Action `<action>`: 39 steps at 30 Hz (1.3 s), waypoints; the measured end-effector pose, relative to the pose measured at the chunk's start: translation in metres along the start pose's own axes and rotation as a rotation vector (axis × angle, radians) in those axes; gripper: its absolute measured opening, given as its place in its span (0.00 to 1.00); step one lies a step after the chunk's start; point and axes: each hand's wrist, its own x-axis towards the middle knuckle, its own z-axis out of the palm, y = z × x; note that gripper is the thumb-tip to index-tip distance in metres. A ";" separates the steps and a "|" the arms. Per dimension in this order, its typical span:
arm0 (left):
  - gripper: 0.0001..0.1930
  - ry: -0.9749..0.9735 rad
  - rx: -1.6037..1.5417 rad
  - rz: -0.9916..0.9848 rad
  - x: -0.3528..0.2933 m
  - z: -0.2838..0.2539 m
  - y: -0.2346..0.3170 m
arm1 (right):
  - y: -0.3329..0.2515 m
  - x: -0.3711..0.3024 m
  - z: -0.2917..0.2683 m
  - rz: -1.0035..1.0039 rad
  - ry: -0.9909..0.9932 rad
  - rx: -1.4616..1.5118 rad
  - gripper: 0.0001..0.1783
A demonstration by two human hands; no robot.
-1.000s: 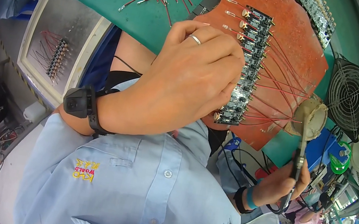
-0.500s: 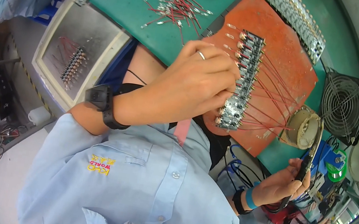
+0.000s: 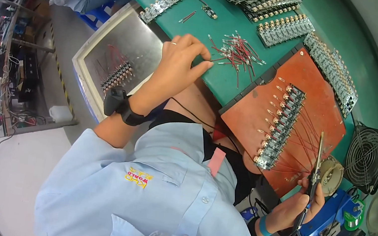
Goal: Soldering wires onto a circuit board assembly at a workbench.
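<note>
The table (image 3: 224,20) is green, the board (image 3: 245,112) orange-red. The circuit strip (image 3: 280,129) mixes black and silver with gold-toned knobs; the piled wires (image 3: 241,52) are dark red with pale ends. The shirt (image 3: 162,209) is light blue with yellow and pink stitching, the wristband (image 3: 265,226) bright blue, the fan (image 3: 368,157) black, the floor tape (image 3: 59,70) striped yellow and black.

Sole view: head-mounted fisheye, left unit of a side-by-side pair. It looks steeply down past the wearer's shirt front (image 3: 166,190), taking the left hand (image 3: 181,63), right hand (image 3: 303,204) and green surface (image 3: 205,28) at close range. Dark circular rim; outer edges bowed.
</note>
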 end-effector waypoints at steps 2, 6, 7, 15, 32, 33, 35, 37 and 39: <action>0.06 -0.026 0.026 0.006 -0.002 0.000 -0.002 | 0.000 -0.001 0.001 0.021 -0.046 0.036 0.26; 0.04 -0.205 -0.200 -0.109 -0.003 -0.015 0.016 | 0.000 -0.003 0.004 -0.040 -0.033 0.035 0.26; 0.04 -0.213 -0.210 -0.105 -0.004 -0.018 0.024 | -0.001 -0.004 0.006 -0.038 -0.027 0.023 0.26; 0.05 -0.440 -0.666 0.249 -0.017 -0.016 0.097 | -0.028 -0.004 0.035 0.129 -0.170 0.035 0.22; 0.07 -0.534 -0.750 0.328 -0.027 0.001 0.129 | -0.026 -0.007 0.039 0.206 -0.292 0.184 0.26; 0.07 -0.549 -0.762 0.323 -0.026 0.002 0.130 | -0.028 -0.006 0.040 0.207 -0.294 0.186 0.26; 0.07 -0.563 -0.774 0.316 -0.026 0.004 0.130 | -0.030 -0.005 0.043 0.201 -0.295 0.206 0.27; 0.05 -0.554 -0.824 0.255 -0.029 0.006 0.130 | -0.031 -0.005 0.045 0.198 -0.295 0.215 0.27; 0.04 -0.551 -0.851 0.225 -0.031 0.009 0.130 | -0.030 -0.004 0.048 0.203 -0.274 0.259 0.27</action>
